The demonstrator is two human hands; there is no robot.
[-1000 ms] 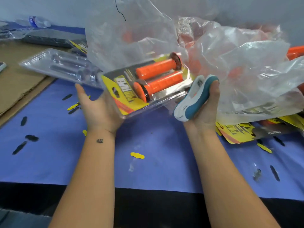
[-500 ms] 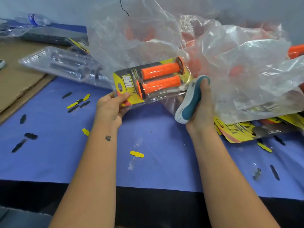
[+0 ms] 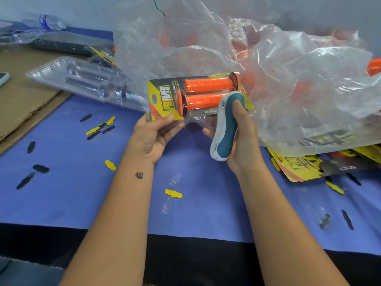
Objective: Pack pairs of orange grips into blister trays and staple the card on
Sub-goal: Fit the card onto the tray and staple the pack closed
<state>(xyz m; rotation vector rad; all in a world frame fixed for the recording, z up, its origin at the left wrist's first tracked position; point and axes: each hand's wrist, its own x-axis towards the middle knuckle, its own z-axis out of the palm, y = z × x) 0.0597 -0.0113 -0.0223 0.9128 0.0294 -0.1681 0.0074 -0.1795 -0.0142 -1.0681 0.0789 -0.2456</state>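
Observation:
A clear blister pack (image 3: 165, 98) with a yellow and black card holds two orange grips (image 3: 206, 91), side by side. My left hand (image 3: 154, 133) pinches the pack's lower left corner and holds it up above the blue mat. My right hand (image 3: 241, 137) grips a white and teal stapler (image 3: 224, 129); its upper end lies over the pack's lower right edge, thumb on top. The stapler's mouth is hidden.
A big crumpled clear plastic bag (image 3: 288, 79) with loose orange grips fills the back right. Printed cards (image 3: 299, 166) lie under it at the right. Empty blister trays (image 3: 86, 79) sit at the back left beside cardboard (image 3: 24, 100). Punched card scraps (image 3: 173, 193) dot the blue mat (image 3: 72, 182).
The left hand shifted from cradling the pack underneath to pinching its lower left corner. The stapler moved up and left onto the pack's lower right edge.

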